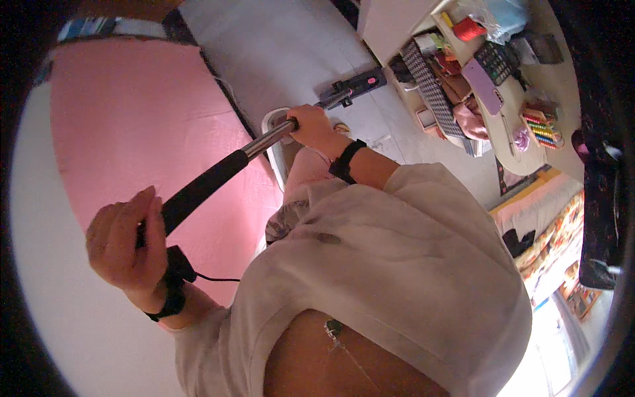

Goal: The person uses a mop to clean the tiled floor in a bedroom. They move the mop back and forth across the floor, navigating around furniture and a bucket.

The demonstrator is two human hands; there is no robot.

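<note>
A long pole runs diagonally across the view, with a black foam grip (203, 191) and a shiny metal tube (268, 139). It leads to a dark flat head (364, 85) with a pink button, on the grey floor; it looks like a flat mop. My left hand (126, 243) is curled around the top end of the foam grip. Farther down, my right hand (315, 126) grips the metal tube. Both wrists carry black straps, and a cable runs from the small black device (179, 265) at my left wrist. My hand hides the tube just above the head.
A pink-covered surface (144, 119), perhaps a bed, lies left. A white-rimmed object (268, 124) is near my legs. At right, a table (526, 154) bears a purple phone (482, 87), a calculator (491, 62) and colored beads (543, 129). A houndstooth-patterned box (431, 82) holds cloths.
</note>
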